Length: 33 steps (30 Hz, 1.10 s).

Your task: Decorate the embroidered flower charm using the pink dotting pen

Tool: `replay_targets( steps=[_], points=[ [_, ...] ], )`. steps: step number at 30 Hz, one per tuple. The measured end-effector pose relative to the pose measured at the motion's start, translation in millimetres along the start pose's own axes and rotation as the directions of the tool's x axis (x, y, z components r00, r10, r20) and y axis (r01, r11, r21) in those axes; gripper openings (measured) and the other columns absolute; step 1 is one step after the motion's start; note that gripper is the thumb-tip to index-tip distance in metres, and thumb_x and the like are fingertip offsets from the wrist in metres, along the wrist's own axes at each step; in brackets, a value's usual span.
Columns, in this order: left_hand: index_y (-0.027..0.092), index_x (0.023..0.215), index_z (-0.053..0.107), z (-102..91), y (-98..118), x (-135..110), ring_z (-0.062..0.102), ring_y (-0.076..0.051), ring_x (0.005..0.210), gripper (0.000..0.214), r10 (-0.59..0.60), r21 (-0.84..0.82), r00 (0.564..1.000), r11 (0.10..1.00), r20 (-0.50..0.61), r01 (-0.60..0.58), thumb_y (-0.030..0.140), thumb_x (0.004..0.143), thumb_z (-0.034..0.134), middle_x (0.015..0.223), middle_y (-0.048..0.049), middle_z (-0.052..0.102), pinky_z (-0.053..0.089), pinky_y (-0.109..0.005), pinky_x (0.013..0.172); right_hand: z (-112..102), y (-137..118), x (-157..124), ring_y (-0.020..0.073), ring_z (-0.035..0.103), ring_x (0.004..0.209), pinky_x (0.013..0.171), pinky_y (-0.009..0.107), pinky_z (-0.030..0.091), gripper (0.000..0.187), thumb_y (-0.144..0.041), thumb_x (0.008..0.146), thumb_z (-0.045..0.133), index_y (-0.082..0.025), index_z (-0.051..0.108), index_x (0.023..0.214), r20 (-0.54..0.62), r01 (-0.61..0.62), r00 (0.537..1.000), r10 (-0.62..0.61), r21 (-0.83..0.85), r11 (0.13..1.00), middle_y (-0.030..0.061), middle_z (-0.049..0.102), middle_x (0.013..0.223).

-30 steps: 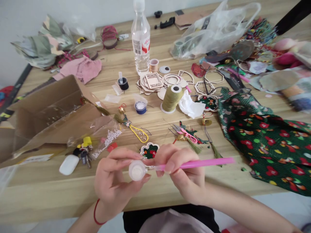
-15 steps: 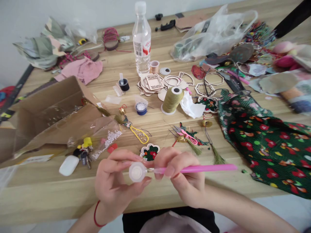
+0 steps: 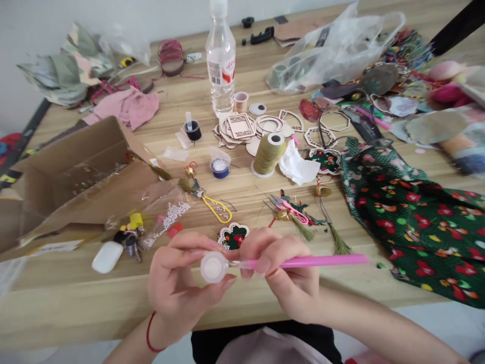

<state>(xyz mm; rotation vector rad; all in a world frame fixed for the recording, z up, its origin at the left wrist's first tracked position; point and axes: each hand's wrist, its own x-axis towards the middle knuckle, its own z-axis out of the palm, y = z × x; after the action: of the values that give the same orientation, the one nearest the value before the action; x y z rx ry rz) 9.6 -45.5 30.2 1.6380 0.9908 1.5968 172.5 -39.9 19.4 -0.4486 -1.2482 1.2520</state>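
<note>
My left hand (image 3: 178,288) pinches a small round white pot (image 3: 213,267) between thumb and fingers, just above the table's near edge. My right hand (image 3: 282,273) grips a long pink pen-like tool (image 3: 314,261), held level, with its metal tip touching the pot's right side. A red cord circles my left wrist. Right behind the hands on the table lies a small flower-shaped green and red fabric piece (image 3: 233,235).
An open cardboard box (image 3: 71,177) lies at the left, with a bag of white beads (image 3: 166,212), keys and a white case (image 3: 107,256) beside it. Green floral cloth (image 3: 417,222) covers the right. Thread spool (image 3: 268,153), wooden cut-outs (image 3: 242,127), water bottle (image 3: 220,60) and pink scissors (image 3: 291,207) stand behind.
The hands have stayed almost still. The pink tool's far end has dipped slightly, so it now lies closer to level, and its tip stays at the pot.
</note>
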Motion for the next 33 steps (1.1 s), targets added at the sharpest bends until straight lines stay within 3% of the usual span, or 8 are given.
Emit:
replay_targets(
  steps=[10,18,24,28,33],
  points=[
    [0.034,0.105,0.068,0.2,0.9,-0.1,0.069,-0.016,0.07,0.044,-0.027,0.031,0.999,0.999,-0.018,0.027,0.024,0.066,0.086,0.089,0.002,0.07,0.064,-0.031,0.056,-1.8,0.5,-1.0,0.017,0.066,0.091,0.083,0.038,0.061,0.016,-0.024,0.099,0.052,-0.028,0.064,0.109,0.014,-0.006,1.0,0.006,0.007,1.0,0.0025,0.066,0.084],
    [0.032,0.106,0.067,1.0,1.2,1.1,0.07,-0.016,0.071,0.042,-0.002,0.04,1.0,0.999,0.0,0.002,0.023,0.069,0.084,0.09,0.0019,0.069,0.062,-0.031,0.058,-0.3,-0.2,0.0,0.0137,0.062,0.077,0.085,0.038,0.059,0.019,-0.023,0.099,0.053,-0.028,0.066,0.111,0.007,-0.015,1.0,0.015,0.055,0.998,0.0017,0.067,0.085],
    [0.031,0.108,0.067,-1.5,-0.5,0.9,0.069,-0.015,0.074,0.043,0.024,0.066,0.999,0.997,0.03,-0.026,0.02,0.07,0.082,0.092,0.0023,0.07,0.063,-0.029,0.062,-3.4,-2.3,0.8,0.0169,0.065,0.088,0.085,0.04,0.059,0.02,-0.024,0.1,0.052,-0.029,0.066,0.114,0.044,0.007,0.999,-0.008,0.017,1.0,0.0027,0.067,0.085],
    [0.033,0.107,0.067,-0.2,1.4,1.3,0.069,-0.016,0.075,0.038,-0.022,0.065,1.0,0.998,0.022,0.021,0.023,0.073,0.081,0.092,0.0018,0.07,0.062,-0.031,0.063,-4.7,-3.7,1.9,0.0179,0.066,0.093,0.086,0.041,0.059,0.021,-0.025,0.1,0.05,-0.029,0.066,0.113,0.063,0.007,0.998,-0.007,-0.004,1.0,0.0032,0.067,0.087],
    [0.027,0.108,0.066,-1.6,-2.7,2.0,0.069,-0.016,0.075,0.041,0.064,0.049,0.997,0.997,0.037,-0.066,0.02,0.072,0.082,0.094,0.0,0.07,0.062,-0.032,0.064,-5.4,-5.5,4.1,0.0166,0.067,0.09,0.087,0.038,0.059,0.019,-0.022,0.1,0.05,-0.026,0.066,0.11,0.078,0.018,0.997,-0.016,-0.019,1.0,0.0031,0.068,0.089]
  ],
)
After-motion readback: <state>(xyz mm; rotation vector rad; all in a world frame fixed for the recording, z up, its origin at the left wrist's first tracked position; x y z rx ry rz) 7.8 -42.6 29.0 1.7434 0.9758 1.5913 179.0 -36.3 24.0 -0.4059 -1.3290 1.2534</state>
